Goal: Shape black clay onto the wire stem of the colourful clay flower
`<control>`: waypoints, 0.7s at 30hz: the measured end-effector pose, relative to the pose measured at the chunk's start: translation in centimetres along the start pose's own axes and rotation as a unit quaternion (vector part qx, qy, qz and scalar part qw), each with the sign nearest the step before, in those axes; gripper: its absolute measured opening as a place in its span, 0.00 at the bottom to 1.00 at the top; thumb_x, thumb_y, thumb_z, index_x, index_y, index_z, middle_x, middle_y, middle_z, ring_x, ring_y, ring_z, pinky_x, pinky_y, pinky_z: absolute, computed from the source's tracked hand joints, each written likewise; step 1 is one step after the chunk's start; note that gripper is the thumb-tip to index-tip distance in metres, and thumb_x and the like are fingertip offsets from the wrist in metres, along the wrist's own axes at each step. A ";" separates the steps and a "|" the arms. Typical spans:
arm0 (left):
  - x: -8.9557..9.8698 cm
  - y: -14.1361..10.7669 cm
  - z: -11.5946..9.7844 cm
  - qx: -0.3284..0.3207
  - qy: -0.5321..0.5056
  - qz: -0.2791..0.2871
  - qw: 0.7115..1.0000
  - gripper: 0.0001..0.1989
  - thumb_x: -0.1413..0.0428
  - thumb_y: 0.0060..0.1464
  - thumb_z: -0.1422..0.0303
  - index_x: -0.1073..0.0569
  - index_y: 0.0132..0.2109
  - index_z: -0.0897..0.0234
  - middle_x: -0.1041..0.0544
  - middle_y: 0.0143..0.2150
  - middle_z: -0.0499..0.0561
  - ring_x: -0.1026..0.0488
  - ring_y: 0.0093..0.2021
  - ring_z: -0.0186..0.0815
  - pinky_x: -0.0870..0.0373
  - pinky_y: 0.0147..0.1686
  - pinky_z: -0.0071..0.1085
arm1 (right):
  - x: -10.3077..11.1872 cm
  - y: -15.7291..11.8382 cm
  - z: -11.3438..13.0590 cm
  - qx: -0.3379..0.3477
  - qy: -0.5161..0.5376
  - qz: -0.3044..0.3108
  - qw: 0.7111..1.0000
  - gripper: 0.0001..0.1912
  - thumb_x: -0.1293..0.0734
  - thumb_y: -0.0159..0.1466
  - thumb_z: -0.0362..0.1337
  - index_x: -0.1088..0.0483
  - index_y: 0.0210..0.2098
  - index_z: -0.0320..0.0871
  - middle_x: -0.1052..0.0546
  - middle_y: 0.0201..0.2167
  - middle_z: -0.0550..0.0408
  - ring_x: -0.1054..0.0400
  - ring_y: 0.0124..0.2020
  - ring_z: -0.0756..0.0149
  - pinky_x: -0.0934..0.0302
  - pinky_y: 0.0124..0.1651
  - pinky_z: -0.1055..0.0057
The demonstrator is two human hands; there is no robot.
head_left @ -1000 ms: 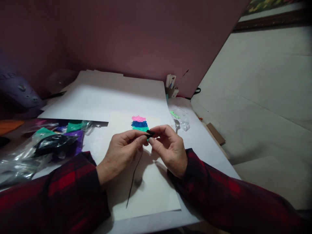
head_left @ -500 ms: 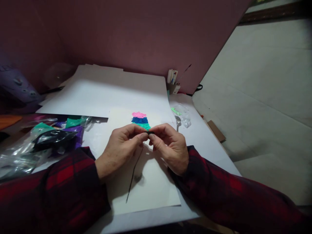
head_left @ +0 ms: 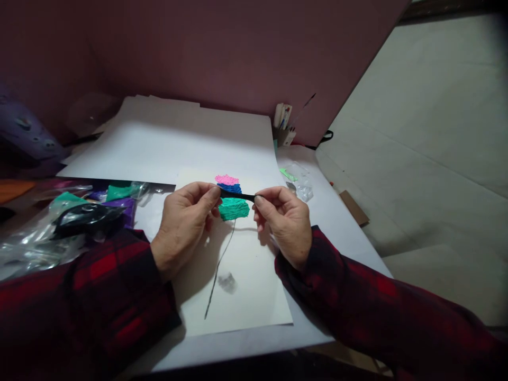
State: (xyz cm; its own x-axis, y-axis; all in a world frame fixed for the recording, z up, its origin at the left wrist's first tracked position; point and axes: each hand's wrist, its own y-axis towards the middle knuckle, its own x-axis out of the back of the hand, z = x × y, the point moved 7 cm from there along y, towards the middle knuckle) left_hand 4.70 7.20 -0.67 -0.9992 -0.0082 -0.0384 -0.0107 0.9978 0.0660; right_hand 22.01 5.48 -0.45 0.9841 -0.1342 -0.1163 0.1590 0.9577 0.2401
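Between my left hand (head_left: pixel 188 219) and my right hand (head_left: pixel 284 219) stretches a strip of soft black modelling clay (head_left: pixel 241 196), pinched at each end by thumb and fingers. It hangs above a sheet of white paper (head_left: pixel 254 291). On that sheet lie textured patches of pink clay (head_left: pixel 227 180), blue clay (head_left: pixel 234 187) and green clay (head_left: pixel 235 209). My fingers and the black strip hide part of the blue and green patches. Below the green patch runs a thin dark line (head_left: pixel 216 270), with a grey smudge (head_left: pixel 227 282) beside it.
Plastic bags with black, green and purple clay (head_left: pixel 91 219) lie at the left. Large white sheets (head_left: pixel 170 137) cover the back of the table. A holder with pens and brushes (head_left: pixel 283 124) stands by the wall. Clear plastic wrap (head_left: pixel 304 185) lies at the right.
My hands have moved apart, left hand to the left and right hand slightly right. The black clay between them has gone from a small bunched piece to a long strip, uncovering more of the green patch.
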 end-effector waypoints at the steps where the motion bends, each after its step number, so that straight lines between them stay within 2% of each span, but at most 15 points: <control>1: -0.1 0.0 -0.1 -0.003 0.002 0.008 1.000 0.11 0.41 0.54 0.61 0.27 0.33 0.67 0.31 0.22 0.45 0.39 0.16 0.24 0.44 0.13 0.21 | -0.1 0.0 -0.1 -0.007 0.000 0.004 1.000 0.08 0.30 0.57 0.38 0.31 0.33 0.41 0.29 0.23 0.60 0.35 0.20 0.75 0.40 0.15 0.78; 5: -0.8 -0.2 -0.1 -0.001 0.005 0.053 0.999 0.11 0.40 0.53 0.62 0.23 0.37 0.67 0.31 0.22 0.45 0.39 0.16 0.25 0.44 0.14 0.21 | -0.4 -0.2 -0.1 -0.026 -0.011 0.021 0.999 0.10 0.29 0.57 0.40 0.31 0.32 0.40 0.29 0.22 0.60 0.37 0.18 0.76 0.41 0.15 0.79; 10: -1.3 -0.6 0.1 0.014 -0.018 0.090 0.996 0.08 0.38 0.50 0.67 0.21 0.36 0.67 0.27 0.24 0.48 0.36 0.21 0.26 0.40 0.19 0.21 | -1.2 -0.5 0.1 -0.037 -0.007 0.082 0.996 0.10 0.30 0.59 0.41 0.29 0.34 0.39 0.29 0.20 0.60 0.35 0.18 0.75 0.39 0.19 0.76; 13: -1.7 -0.7 0.3 0.029 -0.040 0.110 0.993 0.07 0.37 0.48 0.68 0.23 0.35 0.67 0.26 0.26 0.48 0.35 0.20 0.26 0.39 0.19 0.22 | -1.8 -0.7 0.3 -0.012 0.000 0.123 0.992 0.11 0.28 0.56 0.38 0.29 0.35 0.40 0.27 0.24 0.59 0.34 0.22 0.74 0.37 0.24 0.75; 16: -2.0 -0.9 0.5 0.044 -0.065 0.120 0.990 0.10 0.36 0.47 0.68 0.25 0.38 0.66 0.25 0.27 0.47 0.33 0.21 0.27 0.38 0.19 0.23 | -2.1 -1.0 0.6 0.035 -0.023 0.152 0.987 0.14 0.26 0.53 0.34 0.30 0.37 0.42 0.26 0.28 0.59 0.32 0.28 0.73 0.36 0.31 0.73; 18: -2.2 -1.0 0.5 0.043 -0.058 0.131 0.989 0.11 0.37 0.48 0.68 0.24 0.40 0.66 0.25 0.29 0.48 0.32 0.23 0.28 0.37 0.22 0.24 | -2.2 -1.1 0.6 0.058 -0.056 0.161 0.984 0.12 0.27 0.55 0.33 0.31 0.38 0.43 0.27 0.30 0.59 0.32 0.31 0.72 0.36 0.34 0.72; 21: -2.3 -1.0 0.0 0.015 -0.004 0.129 0.991 0.06 0.39 0.49 0.68 0.22 0.36 0.66 0.24 0.29 0.49 0.31 0.27 0.29 0.36 0.25 0.24 | -2.0 -1.3 0.6 0.069 -0.093 0.157 0.981 0.09 0.30 0.59 0.35 0.30 0.40 0.44 0.27 0.31 0.59 0.33 0.31 0.73 0.37 0.34 0.72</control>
State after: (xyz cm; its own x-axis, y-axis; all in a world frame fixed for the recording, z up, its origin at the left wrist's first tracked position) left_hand 6.99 6.20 -0.66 -0.9681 0.2486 -0.0329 0.2470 0.9680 0.0447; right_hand 19.88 4.34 0.01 0.9818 0.1051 0.1585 -0.1572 0.9176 0.3651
